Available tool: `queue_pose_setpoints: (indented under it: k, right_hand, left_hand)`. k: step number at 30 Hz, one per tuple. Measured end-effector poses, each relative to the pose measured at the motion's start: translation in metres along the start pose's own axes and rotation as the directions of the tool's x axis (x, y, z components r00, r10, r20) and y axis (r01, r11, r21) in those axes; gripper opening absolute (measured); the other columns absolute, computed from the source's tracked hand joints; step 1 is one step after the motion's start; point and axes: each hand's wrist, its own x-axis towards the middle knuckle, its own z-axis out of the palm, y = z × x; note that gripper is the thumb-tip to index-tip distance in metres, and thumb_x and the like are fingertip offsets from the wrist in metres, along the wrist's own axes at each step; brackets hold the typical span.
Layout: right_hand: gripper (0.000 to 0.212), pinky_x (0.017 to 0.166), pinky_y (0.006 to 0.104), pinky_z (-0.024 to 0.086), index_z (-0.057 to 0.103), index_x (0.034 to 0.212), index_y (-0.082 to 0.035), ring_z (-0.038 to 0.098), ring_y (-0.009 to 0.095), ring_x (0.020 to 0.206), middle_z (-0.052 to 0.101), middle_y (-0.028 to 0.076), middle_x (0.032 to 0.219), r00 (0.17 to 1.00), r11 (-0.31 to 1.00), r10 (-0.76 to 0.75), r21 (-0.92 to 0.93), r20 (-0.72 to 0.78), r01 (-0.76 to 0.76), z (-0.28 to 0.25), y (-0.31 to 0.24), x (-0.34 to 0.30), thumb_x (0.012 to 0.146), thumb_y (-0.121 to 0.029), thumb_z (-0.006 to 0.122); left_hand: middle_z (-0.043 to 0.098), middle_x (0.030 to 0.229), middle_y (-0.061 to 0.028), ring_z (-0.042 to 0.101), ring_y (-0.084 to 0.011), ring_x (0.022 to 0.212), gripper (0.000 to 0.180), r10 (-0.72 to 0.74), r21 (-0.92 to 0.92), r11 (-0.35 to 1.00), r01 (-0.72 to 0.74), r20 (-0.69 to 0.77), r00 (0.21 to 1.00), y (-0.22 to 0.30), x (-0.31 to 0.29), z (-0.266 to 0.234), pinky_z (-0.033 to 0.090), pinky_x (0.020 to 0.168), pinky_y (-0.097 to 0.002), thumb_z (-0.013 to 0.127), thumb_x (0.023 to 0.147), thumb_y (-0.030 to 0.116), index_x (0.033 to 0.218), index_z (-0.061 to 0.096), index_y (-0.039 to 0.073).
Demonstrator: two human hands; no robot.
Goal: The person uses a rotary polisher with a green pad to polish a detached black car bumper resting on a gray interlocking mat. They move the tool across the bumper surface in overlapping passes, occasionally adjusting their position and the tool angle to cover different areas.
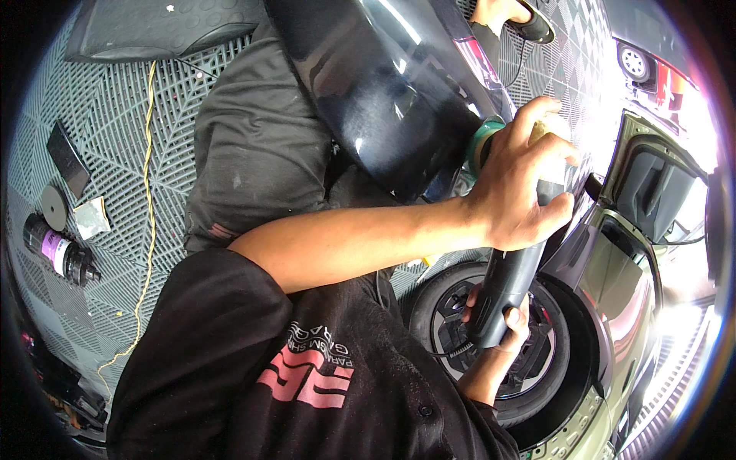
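A black power polisher (502,295) stretches between my two hands on the right side of the view. My left hand (521,176) is closed over its head end, with the fingers curled across the top. Lower down, my right hand (515,326) wraps around the rear of the body, its fingers partly hidden behind the tool. A green pad (483,142) at the polisher's head meets the edge of a glossy dark car panel (383,100). My left forearm covers part of the space below the panel, and some of the pad is out of sight behind my left hand.
A car wheel (429,322) and an olive-green car (625,264) stand close on the right. On the grey grid floor at left lie a yellow cord (149,153), a black bottle (57,249), a round dark disc (54,207) and a small packet (92,218). A person's foot (533,21) shows at the top.
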Motion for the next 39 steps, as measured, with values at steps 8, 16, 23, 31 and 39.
queue_pose_setpoints:
  k: [8,16,23,31,39]
  right_hand:
    - [0.082,0.061,0.0366,0.062,0.054,0.121,0.014,0.072,0.030,0.070,0.070,0.025,0.093,0.997,0.996,0.072,0.048,0.008,-0.073,-0.004,0.015,-0.021,0.068,-0.038,0.087]
    - [0.072,0.070,0.0373,0.061,0.059,0.119,0.009,0.072,0.027,0.078,0.071,0.019,0.095,0.987,0.990,0.141,0.002,0.072,-0.141,0.002,0.026,-0.041,0.069,-0.033,0.088]
    - [0.085,0.077,0.0317,0.055,0.053,0.132,0.010,0.068,0.021,0.086,0.070,0.014,0.103,0.975,0.980,0.201,-0.015,0.089,-0.201,0.001,0.034,-0.060,0.069,-0.032,0.091]
    - [0.083,0.076,0.0341,0.059,0.053,0.132,0.006,0.072,0.023,0.085,0.071,0.015,0.104,0.976,0.984,0.132,0.096,0.172,-0.150,-0.005,0.052,-0.038,0.072,-0.037,0.091]
    - [0.088,0.115,0.0408,0.038,0.039,0.153,0.004,0.051,0.026,0.137,0.055,0.018,0.146,0.956,0.985,-0.157,-0.026,0.249,0.169,-0.003,0.084,-0.001,0.087,-0.035,0.083]
  left_hand:
    - [0.039,0.142,-0.0289,0.044,-0.0461,0.131,0.042,-0.028,-0.010,1.000,0.029,0.047,0.998,0.019,-0.024,-0.016,0.037,0.108,-0.0536,0.072,0.074,0.020,0.111,0.061,0.005]
    - [0.032,0.146,-0.0306,0.039,-0.0490,0.134,0.046,-0.034,0.021,0.999,0.032,0.106,0.994,0.039,-0.047,-0.043,0.032,0.112,-0.0556,0.071,0.073,0.016,0.116,0.058,0.006]
    - [0.029,0.150,-0.0309,0.035,-0.0489,0.138,0.048,-0.097,0.057,0.995,0.087,0.206,0.974,0.054,-0.065,-0.062,0.031,0.114,-0.0560,0.073,0.076,0.016,0.121,0.057,0.007]
    - [0.034,0.147,-0.0314,0.037,-0.0491,0.136,0.043,-0.015,0.102,0.995,-0.013,0.272,0.962,0.044,-0.044,-0.043,0.033,0.114,-0.0569,0.068,0.073,0.009,0.116,0.062,0.006]
    - [0.030,0.150,-0.0339,0.048,-0.0462,0.130,0.037,0.096,0.219,0.954,-0.204,0.422,0.901,0.053,-0.036,-0.040,0.043,0.109,-0.0530,0.066,0.078,0.008,0.114,0.065,0.002]
